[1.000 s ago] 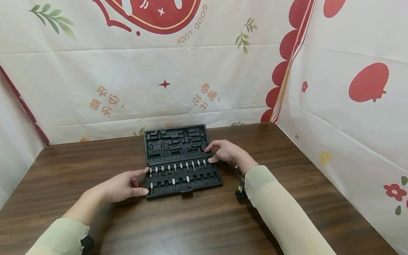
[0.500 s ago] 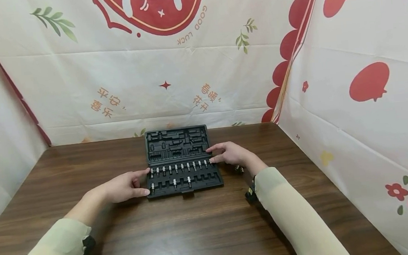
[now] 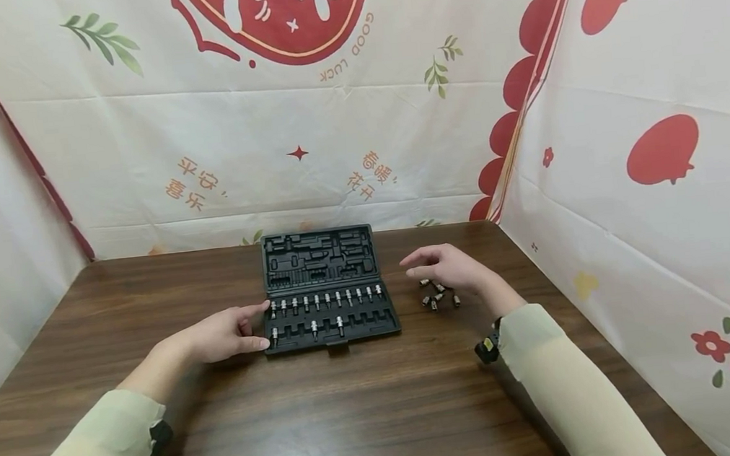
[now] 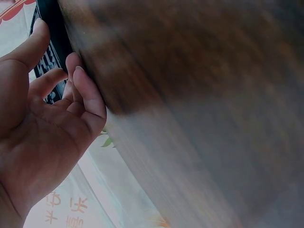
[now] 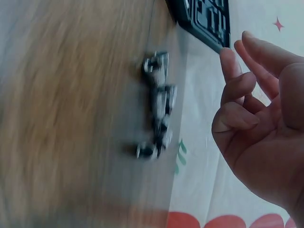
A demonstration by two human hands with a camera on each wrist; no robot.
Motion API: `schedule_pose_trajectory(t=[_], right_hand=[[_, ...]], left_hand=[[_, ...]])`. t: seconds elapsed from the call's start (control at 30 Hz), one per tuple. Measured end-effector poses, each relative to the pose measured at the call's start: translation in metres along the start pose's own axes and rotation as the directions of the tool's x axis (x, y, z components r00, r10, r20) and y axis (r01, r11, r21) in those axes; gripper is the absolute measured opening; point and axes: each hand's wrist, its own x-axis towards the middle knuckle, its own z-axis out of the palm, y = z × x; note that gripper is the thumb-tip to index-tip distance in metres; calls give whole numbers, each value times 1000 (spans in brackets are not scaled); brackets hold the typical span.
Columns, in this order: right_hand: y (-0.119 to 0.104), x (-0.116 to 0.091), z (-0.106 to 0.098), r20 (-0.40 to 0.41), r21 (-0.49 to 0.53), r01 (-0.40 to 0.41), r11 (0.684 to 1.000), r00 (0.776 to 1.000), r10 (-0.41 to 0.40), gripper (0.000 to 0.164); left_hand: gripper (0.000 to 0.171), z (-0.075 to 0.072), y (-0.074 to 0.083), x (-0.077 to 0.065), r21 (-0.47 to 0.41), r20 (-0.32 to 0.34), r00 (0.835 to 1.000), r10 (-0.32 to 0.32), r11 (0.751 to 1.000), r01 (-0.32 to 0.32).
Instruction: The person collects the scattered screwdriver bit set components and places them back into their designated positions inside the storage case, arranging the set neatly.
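Observation:
An open black socket-bit case [image 3: 332,316] lies on the table, its lid [image 3: 319,257] folded back. Metal bit sockets [image 3: 326,301] fill its upper row, and 3 more stand in the lower row. My left hand [image 3: 221,333] touches the case's left edge with thumb and index fingertips spread apart; the other fingers curl loosely, as the left wrist view shows. My right hand [image 3: 452,267] hovers right of the case with nothing between thumb and index finger. Beneath and in front of it lie several loose bit sockets [image 3: 434,301], blurred in the right wrist view.
A brown wood-grain table [image 3: 329,419] carries everything. A printed white cloth [image 3: 253,143] hangs behind its far edge, and another cloth [image 3: 653,246] stands along the right side.
My right hand has let go of the case's upper row and moved right, above the loose bit sockets, now uncovered. The left hand stays at the case's left edge.

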Motion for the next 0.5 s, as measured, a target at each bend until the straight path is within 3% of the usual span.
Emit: schedule_pose_trajectory(t=[0.5], right_hand=[[43,-38,-39,31,-89,-6,996,999,9,28]], left_hand=[[85,0,-1,1,-5,6,1000,-3,1000,3]])
